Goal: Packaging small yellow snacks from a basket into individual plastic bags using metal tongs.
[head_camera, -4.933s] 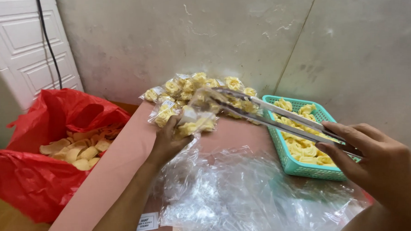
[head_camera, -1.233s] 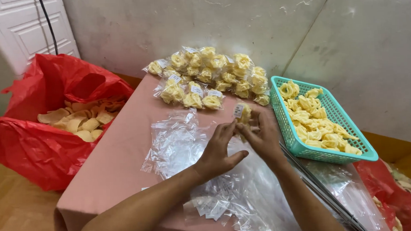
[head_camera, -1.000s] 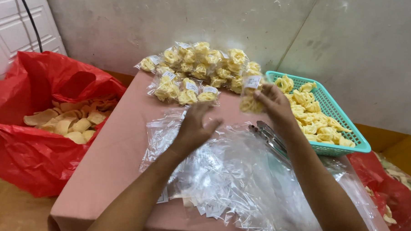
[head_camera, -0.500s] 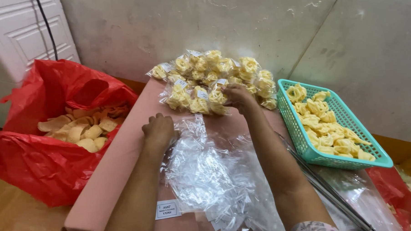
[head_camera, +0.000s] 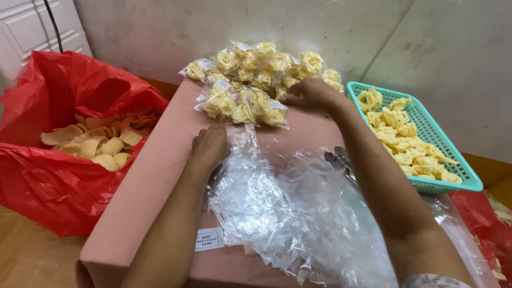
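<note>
My left hand [head_camera: 209, 147] rests curled at the left edge of a heap of clear plastic bags [head_camera: 281, 211] on the pink table [head_camera: 150, 193], gripping the edge of one bag. My right hand [head_camera: 310, 95] reaches to the back, onto a pile of small sealed packets of yellow curled crackers [head_camera: 248, 76]. Its fingers bend down among the packets, next to the front-row packet [head_camera: 273, 112], so I cannot see whether they hold one.
A teal basket [head_camera: 470, 182] of loose yellow crackers stands at the right. Metal tongs [head_camera: 339, 157] lie beside it, partly under my right arm. An open red bag [head_camera: 53, 185] of flat chips [head_camera: 97, 146] sits left of the table. A white label [head_camera: 208, 239] lies near the front edge.
Earlier my right hand worked tongs, then both hands closed a packet. My right hand carried it to the pile and has now shifted slightly right. My left hand dropped onto the clear bags.
</note>
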